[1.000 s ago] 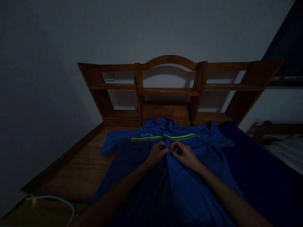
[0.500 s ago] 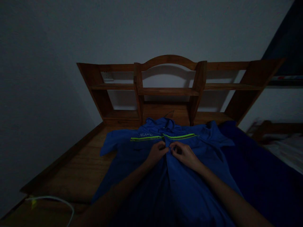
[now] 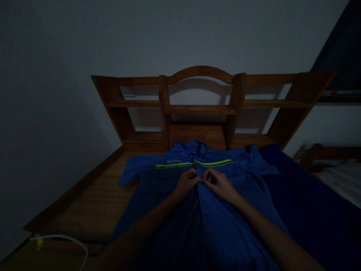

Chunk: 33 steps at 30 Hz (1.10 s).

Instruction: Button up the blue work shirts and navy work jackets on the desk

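Note:
A blue short-sleeved shirt [image 3: 231, 222] lies spread out, its collar toward the wooden shelf unit. Yellow-green stripes cross its chest, with pale lettering above the left one. My left hand [image 3: 186, 181] pinches the front edge of the shirt, just below the stripes. Close beside it, my right hand [image 3: 220, 183] is closed on the same front edge, thumb and fingers bent together. The fingertips of both hands nearly meet. Whatever small part of the placket sits between them is hidden and too dark to make out.
A wooden shelf unit [image 3: 200, 109] stands behind the shirt against the wall. Bare wooden boards [image 3: 96, 199] show on the left, with a white cable [image 3: 67, 237] at the lower left. Dark blue cloth [image 3: 307, 210] lies along the right side.
Both hands stay at the same spot on the shirt front. Only the fingertips shift slightly, the right ones drawing a little closer to the left thumb.

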Each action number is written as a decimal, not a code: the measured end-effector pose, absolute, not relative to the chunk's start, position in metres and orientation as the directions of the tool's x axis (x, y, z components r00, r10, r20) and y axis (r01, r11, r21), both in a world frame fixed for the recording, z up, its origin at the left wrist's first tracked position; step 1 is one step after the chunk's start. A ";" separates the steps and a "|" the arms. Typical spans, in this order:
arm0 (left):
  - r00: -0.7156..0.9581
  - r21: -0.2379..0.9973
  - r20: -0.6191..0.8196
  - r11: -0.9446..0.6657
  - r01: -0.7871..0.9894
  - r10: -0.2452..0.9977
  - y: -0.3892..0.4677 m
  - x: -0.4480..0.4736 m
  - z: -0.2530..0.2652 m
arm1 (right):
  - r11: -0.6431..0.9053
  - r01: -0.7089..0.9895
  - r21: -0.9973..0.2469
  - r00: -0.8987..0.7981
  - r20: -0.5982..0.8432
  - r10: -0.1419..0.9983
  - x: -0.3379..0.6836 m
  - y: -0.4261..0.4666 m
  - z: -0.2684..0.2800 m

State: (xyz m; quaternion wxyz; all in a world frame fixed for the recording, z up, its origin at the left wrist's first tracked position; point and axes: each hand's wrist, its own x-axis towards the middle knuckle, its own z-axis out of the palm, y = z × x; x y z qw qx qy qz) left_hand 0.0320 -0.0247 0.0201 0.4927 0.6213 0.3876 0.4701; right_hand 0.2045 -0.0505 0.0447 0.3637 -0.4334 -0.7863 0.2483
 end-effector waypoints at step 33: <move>0.259 0.977 0.170 -0.197 0.084 0.951 -0.023 0.033 0.018 | 0.505 0.533 -0.678 -0.401 0.324 0.857 0.204 -0.053 0.048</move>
